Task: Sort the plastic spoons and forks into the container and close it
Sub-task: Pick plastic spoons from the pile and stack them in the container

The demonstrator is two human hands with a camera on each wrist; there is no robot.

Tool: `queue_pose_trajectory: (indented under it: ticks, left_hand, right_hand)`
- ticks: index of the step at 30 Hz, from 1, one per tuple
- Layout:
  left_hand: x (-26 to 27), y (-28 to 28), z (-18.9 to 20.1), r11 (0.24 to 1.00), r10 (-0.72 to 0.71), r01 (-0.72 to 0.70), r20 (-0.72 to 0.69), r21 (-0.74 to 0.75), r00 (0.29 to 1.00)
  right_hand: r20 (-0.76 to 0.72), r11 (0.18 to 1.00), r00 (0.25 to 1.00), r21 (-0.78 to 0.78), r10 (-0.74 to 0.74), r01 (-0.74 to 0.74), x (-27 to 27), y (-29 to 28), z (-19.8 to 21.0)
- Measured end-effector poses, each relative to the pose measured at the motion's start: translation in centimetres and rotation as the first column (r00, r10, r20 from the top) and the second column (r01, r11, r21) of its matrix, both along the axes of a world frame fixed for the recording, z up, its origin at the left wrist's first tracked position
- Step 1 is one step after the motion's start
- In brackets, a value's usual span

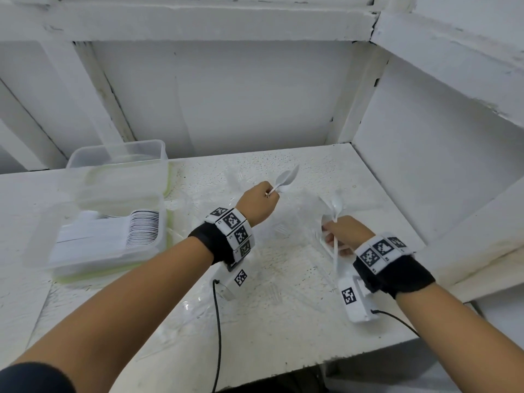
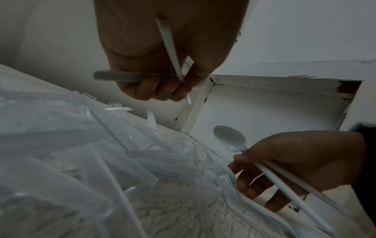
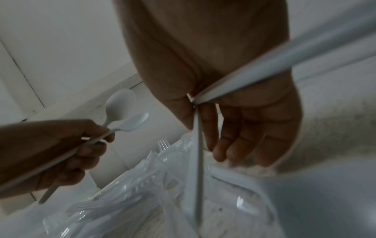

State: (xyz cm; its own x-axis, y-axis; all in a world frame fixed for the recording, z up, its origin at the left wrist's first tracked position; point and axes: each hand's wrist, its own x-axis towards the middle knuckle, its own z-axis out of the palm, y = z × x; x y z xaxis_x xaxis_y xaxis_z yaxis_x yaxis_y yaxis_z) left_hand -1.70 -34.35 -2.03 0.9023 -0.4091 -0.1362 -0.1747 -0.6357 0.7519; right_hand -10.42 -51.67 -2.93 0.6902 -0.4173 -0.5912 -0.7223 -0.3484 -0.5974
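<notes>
My left hand (image 1: 268, 194) grips two white plastic spoons (image 1: 286, 177) by their handles, bowls pointing up and away; the same spoons (image 3: 124, 112) show in the right wrist view. My right hand (image 1: 333, 231) pinches more white spoons (image 1: 337, 207) at the thumb, and its fingers (image 3: 230, 145) hang over a pile of clear plastic forks (image 2: 120, 107). The forks (image 1: 272, 290) lie scattered across the table between my arms. At the left, an open clear container (image 1: 158, 242) holds a neat row of white spoons (image 1: 141, 231).
A second clear box (image 1: 119, 154) stands behind the container, against the back wall. Green-edged lids (image 1: 99, 276) lie under the boxes. White walls enclose the table (image 1: 283, 350) at the back and right. Black cables (image 1: 218, 321) run from both wrist cameras over the front edge.
</notes>
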Motion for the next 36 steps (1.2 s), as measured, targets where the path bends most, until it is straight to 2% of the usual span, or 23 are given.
queue_pose_trajectory:
  ticks: [3, 6, 8, 9, 11, 12, 15, 17, 19, 23, 27, 31, 36]
  left_hand:
    - [-0.1, 0.8, 0.1, 1.0, 0.009, -0.009, -0.022, -0.025, 1.0]
    - [-0.8, 1.2, 0.4, 0.998, -0.046, 0.045, -0.031, -0.039, 0.998]
    - [-1.2, 1.2, 0.4, 0.995, -0.089, 0.087, -0.035, -0.043, 0.995]
    - [-1.5, 1.2, 0.4, 0.993, -0.111, 0.109, -0.041, -0.044, 0.993]
    - [-1.9, 1.2, 0.3, 0.988, -0.153, 0.15, -0.06, -0.04, 0.986]
    - [-2.0, 1.2, 0.3, 0.985, -0.171, 0.168, -0.069, -0.037, 0.983]
    - [-2.2, 1.2, 0.1, 0.978, -0.207, 0.206, -0.06, -0.01, 0.977]
    - [-2.2, 1.3, 0.1, 0.973, -0.232, 0.232, -0.028, 0.009, 0.972]
    - [-2.2, 1.4, 0.1, 0.953, -0.302, 0.302, -0.005, 0.028, 0.953]
    - [-2.9, 0.6, 0.2, 0.864, -0.498, 0.502, -0.073, 0.039, 0.864]
    - [-4.2, -1.9, 0.0, 0.787, -0.594, 0.602, -0.099, 0.133, 0.799]
    - [-5.6, -4.9, -0.4, 0.671, -0.694, 0.655, -0.016, 0.347, 0.719]
    - [-6.2, -8.1, -1.2, 0.5, -0.778, 0.651, -0.035, 0.572, 0.628]
  right_hand:
    - [0.027, 0.996, 0.999, -0.09, 0.024, -0.022, 0.2, -1.0, 1.1]
    - [-0.014, 0.994, 0.999, -0.101, 0.047, -0.048, 0.3, -2.5, 1.9]
    - [-0.026, 0.977, 0.992, -0.17, 0.124, -0.126, 0.3, -3.1, 2.4]
    - [-0.034, 0.941, 0.976, -0.258, 0.216, -0.217, 0.6, -3.6, 2.5]
    - [-0.102, 0.791, 0.909, -0.459, 0.405, -0.404, 1.2, -4.2, 2.8]
    - [-0.145, 0.718, 0.871, -0.511, 0.47, -0.473, 1.5, -4.4, 2.7]
    - [-0.262, 0.581, 0.767, -0.525, 0.586, -0.623, 2.4, -4.7, 1.8]
    - [-0.322, 0.524, 0.726, -0.525, 0.608, -0.671, 2.8, -4.5, 1.1]
    - [-0.306, 0.482, 0.719, -0.573, 0.624, -0.662, 2.9, -4.5, 0.1]
    - [-0.112, 0.585, 0.764, -0.576, 0.635, -0.571, 2.9, -5.1, -0.8]
    - [0.091, 0.719, 0.821, -0.543, 0.564, -0.433, 2.9, -5.6, 0.4]
    - [0.308, 0.804, 0.836, -0.545, 0.455, -0.237, 2.9, -5.9, 2.3]
    - [0.375, 0.851, 0.841, -0.496, 0.39, -0.173, 2.6, -5.3, 4.2]
